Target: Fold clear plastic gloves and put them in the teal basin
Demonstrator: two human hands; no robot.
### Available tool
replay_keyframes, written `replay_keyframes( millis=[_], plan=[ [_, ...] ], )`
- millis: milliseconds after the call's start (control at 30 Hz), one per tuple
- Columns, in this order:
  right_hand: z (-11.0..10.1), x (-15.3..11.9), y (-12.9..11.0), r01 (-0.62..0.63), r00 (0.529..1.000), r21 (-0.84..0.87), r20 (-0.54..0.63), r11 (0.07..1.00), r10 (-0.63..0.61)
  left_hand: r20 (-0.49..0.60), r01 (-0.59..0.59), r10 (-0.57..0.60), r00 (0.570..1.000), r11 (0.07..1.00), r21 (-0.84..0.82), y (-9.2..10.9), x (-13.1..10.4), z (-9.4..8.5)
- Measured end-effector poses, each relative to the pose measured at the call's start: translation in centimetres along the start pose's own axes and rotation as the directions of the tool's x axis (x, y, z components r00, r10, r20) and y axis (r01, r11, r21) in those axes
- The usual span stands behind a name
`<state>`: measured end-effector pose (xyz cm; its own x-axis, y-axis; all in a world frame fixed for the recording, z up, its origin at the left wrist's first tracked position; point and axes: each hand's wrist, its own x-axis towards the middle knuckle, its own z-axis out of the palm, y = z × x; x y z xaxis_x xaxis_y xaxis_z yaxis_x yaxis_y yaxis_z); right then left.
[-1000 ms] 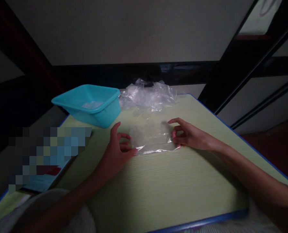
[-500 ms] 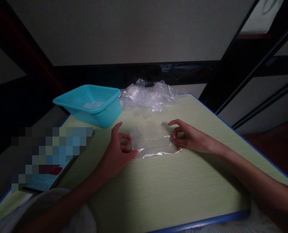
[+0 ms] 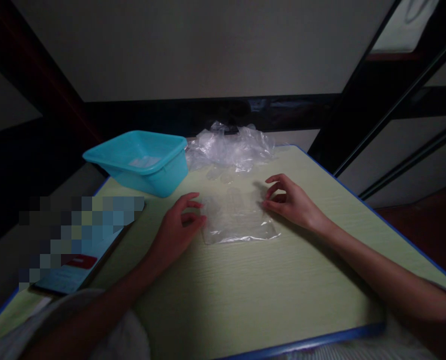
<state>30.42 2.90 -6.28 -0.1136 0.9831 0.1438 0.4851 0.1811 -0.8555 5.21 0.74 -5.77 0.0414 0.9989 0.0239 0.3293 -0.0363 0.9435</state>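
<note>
A clear plastic bag lies flat on the pale table, its shiny near edge catching the light. At its left side is my left hand, fingers bent and apart, thumb tip by the bag's edge. My right hand is at the opposite side, near the far right corner, fingers curled loosely with gaps between them. Neither hand visibly grips the film; whether the fingertips touch it is hard to tell. Beyond the bag sits a crumpled heap of clear plastic bags.
A turquoise plastic basin stands at the far left of the table, with a pale label or paper inside. A tablet-like screen, partly pixelated, lies at the left edge. Behind the table rises a grey panel.
Both hands have shifted along the bag's sides away from me, the right one farther toward the back. The left fingers have come closer together. The bag stays flat in about the same place.
</note>
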Motion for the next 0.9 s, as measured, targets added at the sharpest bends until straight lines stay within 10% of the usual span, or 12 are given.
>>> replay_keyframes(
  millis=[900],
  plan=[
    [1.1, 1.1, 0.0, 0.18, 0.97, -0.192, -0.128, 0.965, -0.207, 0.104, -0.048, 0.039, 0.994, 0.995, 0.085, -0.5, 0.8, 0.2]
  ],
)
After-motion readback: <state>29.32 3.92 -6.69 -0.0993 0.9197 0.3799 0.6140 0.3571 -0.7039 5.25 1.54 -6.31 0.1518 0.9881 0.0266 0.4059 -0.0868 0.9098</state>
